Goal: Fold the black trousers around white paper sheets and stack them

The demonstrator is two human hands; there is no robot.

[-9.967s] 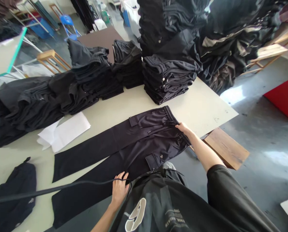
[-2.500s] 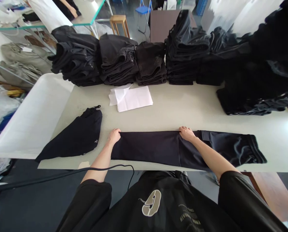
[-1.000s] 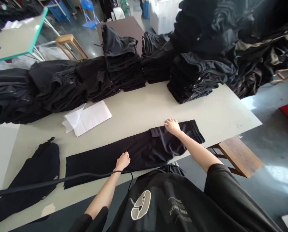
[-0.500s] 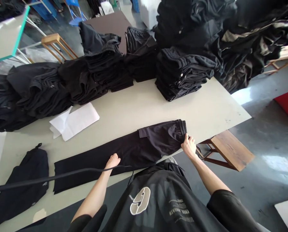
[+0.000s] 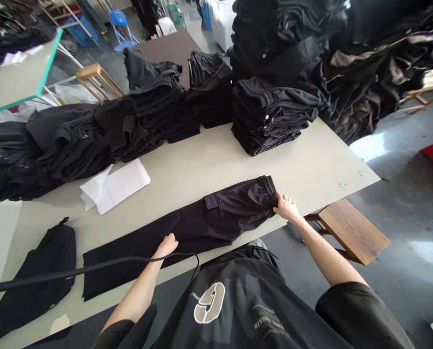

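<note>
A pair of black cargo trousers (image 5: 196, 218) lies folded lengthwise across the table, its elastic waistband at the right and leg ends at the left. A flap pocket shows on the upper part. My right hand (image 5: 287, 207) grips the waistband's near corner, fingers over the edge. Curled on the middle of the leg is my left hand (image 5: 168, 245), closed on the fabric; its fingertips are partly hidden. A dark cable (image 5: 110, 263) runs in front of the leg and my left wrist. Left of the leg ends lies another black garment (image 5: 51, 261).
The pale table (image 5: 201, 157) carries white paper sheets (image 5: 123, 186) and a neat stack of folded black garments (image 5: 270, 114). More black piles (image 5: 74, 140) line its far edge. A wooden stool (image 5: 350, 230) stands by the near right side.
My right hand has moved the waistband end slightly away from my body, farther onto the table. My left hand stays on the leg. The view has shifted a little.
</note>
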